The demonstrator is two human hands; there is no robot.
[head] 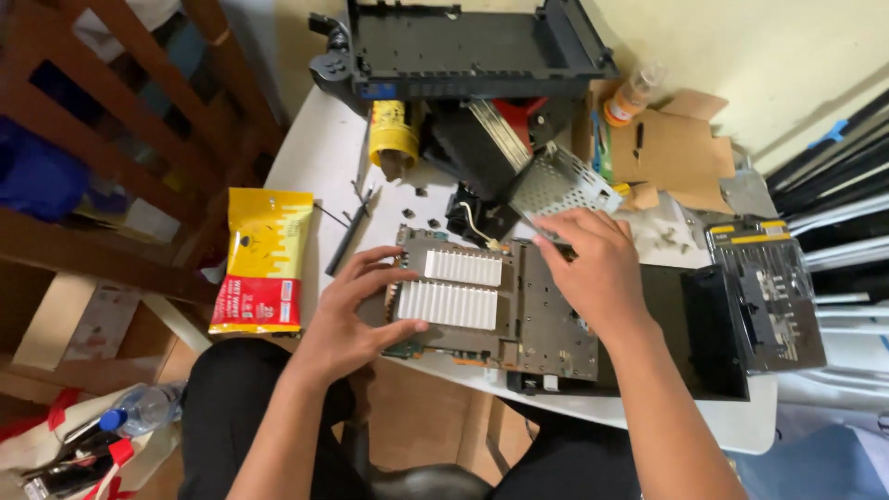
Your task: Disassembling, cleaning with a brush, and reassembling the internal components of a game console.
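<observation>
A grey metal-shielded circuit board (546,315) with two white finned heatsinks (454,289) lies at the near edge of a white table (319,153). My left hand (356,310) grips the board's left end, thumb on the lower heatsink and fingers curled over the edge. My right hand (593,268) rests on the board's upper right part, fingers closed around a thin dark tool (556,245) whose tip touches the shield. A black console shell (694,324) lies under the board on the right.
A black plastic chassis (463,42) stands at the back, with a perforated metal cage (560,185), a black fan part (482,218) and loose screws nearby. A yellow wipes pack (264,259) lies left, a tool kit pack (769,287) right, cardboard (671,148) behind.
</observation>
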